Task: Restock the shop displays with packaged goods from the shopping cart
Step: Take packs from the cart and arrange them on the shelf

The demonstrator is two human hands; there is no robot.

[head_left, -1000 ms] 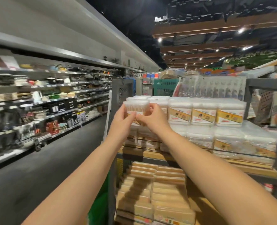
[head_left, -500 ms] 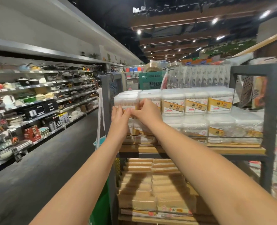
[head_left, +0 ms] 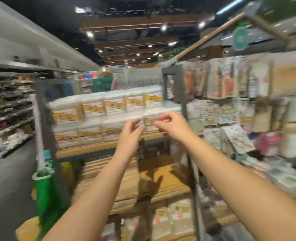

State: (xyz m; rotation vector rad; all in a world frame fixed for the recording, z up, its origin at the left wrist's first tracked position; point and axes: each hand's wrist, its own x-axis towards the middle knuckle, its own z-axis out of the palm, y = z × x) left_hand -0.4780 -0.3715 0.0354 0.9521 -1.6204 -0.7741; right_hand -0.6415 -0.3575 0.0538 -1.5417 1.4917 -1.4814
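The frame is motion-blurred. Clear plastic boxes (head_left: 114,105) with yellow labels stand in two stacked rows on the wooden shelf (head_left: 91,146) of a grey metal rack. The leftmost top box (head_left: 65,110) stands at the end of its row. My left hand (head_left: 131,131) and my right hand (head_left: 171,126) hover close together in front of the row's right part, clear of the boxes. Both have loosely curled fingers, and I see nothing in either.
Flat tan packs (head_left: 126,180) fill the lower shelf. A green bag (head_left: 44,188) hangs at the rack's left post. Hanging packets (head_left: 230,84) cover the display on the right. Kitchenware shelves (head_left: 8,105) line the aisle floor (head_left: 8,180) on the left.
Both hands have let go of the box at the row's left end and pulled back. The view has swung to the right, so the hands now sit before the right boxes.
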